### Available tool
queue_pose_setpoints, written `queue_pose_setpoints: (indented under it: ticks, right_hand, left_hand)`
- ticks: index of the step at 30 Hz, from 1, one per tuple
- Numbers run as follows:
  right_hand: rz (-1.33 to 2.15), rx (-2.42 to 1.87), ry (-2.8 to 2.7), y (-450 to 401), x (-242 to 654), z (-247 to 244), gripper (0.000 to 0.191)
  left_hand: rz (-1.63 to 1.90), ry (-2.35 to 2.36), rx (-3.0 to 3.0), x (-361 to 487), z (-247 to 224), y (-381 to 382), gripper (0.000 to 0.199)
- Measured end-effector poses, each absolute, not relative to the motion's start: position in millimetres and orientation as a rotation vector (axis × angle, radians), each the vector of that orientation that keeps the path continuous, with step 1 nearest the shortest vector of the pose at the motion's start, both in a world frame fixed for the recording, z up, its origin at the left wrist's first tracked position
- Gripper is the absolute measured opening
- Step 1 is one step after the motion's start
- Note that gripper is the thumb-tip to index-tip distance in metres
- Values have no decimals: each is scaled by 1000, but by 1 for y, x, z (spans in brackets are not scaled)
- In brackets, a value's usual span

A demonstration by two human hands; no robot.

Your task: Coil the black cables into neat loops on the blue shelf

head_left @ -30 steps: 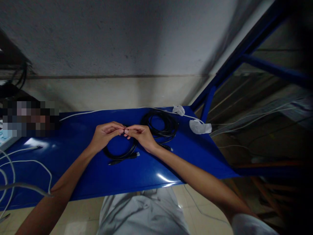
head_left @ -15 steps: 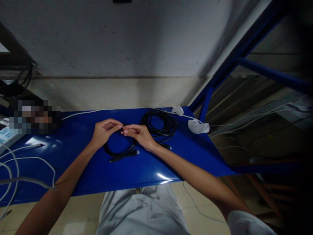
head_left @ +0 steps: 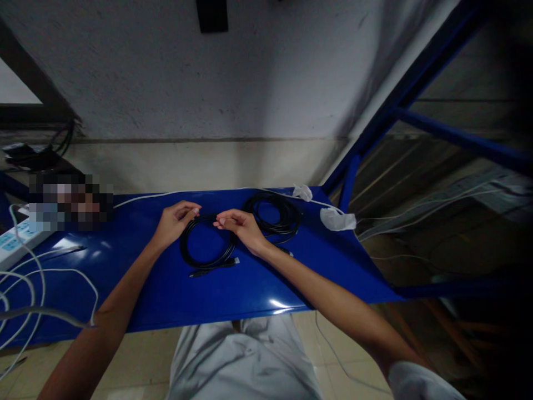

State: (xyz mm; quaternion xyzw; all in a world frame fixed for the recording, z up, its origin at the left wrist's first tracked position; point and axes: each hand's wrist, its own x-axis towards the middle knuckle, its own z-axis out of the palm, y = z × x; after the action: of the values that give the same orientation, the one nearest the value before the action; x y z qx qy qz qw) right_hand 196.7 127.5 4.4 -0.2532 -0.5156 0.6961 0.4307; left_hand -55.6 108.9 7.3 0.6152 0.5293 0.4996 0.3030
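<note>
Fingers (head_left: pixel 195 210) on cable coil (head_left: pixel 207 242) (both sides)

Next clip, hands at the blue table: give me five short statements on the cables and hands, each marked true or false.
1. Both hands touch the small black cable coil. True: left hand and right hand grip its top.
2. A second, larger black coil lies beyond the right hand. True.
3. The table is red. False: blue.
4. The white power strip sits at the table's right end. False: left end.
5. The small coil's connector ends dangle off the table. False: they rest on it.
</note>
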Motion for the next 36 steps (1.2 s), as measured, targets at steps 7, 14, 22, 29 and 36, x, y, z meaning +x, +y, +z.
queue_pose_setpoints:
  ticks: [7, 14, 22, 29, 36]
  right_hand:
    - [1610, -678, -1256, 137, 197, -1, 34]
    - [1580, -692, -1314, 137, 199, -3, 34]
    - [1548, -706, -1363, 138, 198, -4, 36]
    - [1536, -703, -1384, 138, 198, -5, 34]
    - [1530, -712, -1390, 137, 198, -5, 36]
  left_hand:
    - [1011, 1300, 2222, -40, 2, 103, 24]
    - [910, 1226, 2402, -44, -10, 107, 23]
    - [914, 1203, 2450, -44, -7, 106, 24]
    - [822, 1254, 2495, -46, -5, 106, 24]
    - [719, 1280, 2538, -42, -3, 104, 21]
